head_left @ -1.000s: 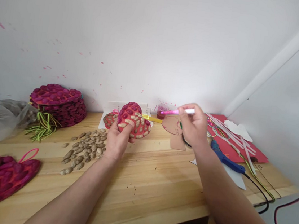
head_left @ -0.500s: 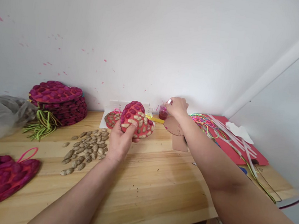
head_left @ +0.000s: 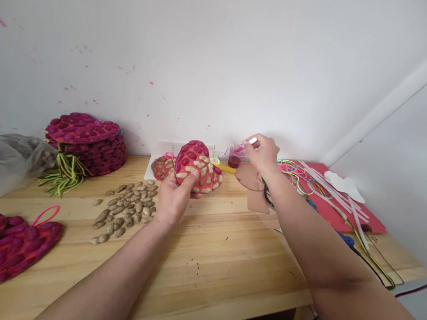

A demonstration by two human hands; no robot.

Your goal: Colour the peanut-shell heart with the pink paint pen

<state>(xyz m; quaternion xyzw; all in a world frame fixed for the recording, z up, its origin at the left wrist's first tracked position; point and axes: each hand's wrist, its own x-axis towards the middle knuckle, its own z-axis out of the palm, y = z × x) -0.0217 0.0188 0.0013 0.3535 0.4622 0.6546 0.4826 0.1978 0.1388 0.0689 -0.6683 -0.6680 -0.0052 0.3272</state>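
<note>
My left hand is closed on a red craft board covered with peanuts, the thumb lying on its face. Its upper left peanuts are dyed magenta; those at lower right are plain tan. A yellow cord loop is at its right edge. At the back, my right hand pinches a short stick with a white end and a pink-stained shaft. Its pink part points down left over a small clear cup of red liquid. Behind the held board, a similar board with brown peanuts is partly hidden.
Loose peanuts lie left of my left forearm. Magenta boards are stacked at the back left, with more at front left. Right are a cardboard disc, tangled colored cords and red sheets.
My right hand has lifted slightly and shifted right, away from the cup, with the stick now showing more. The left hand still holds the board in nearly the same place.
</note>
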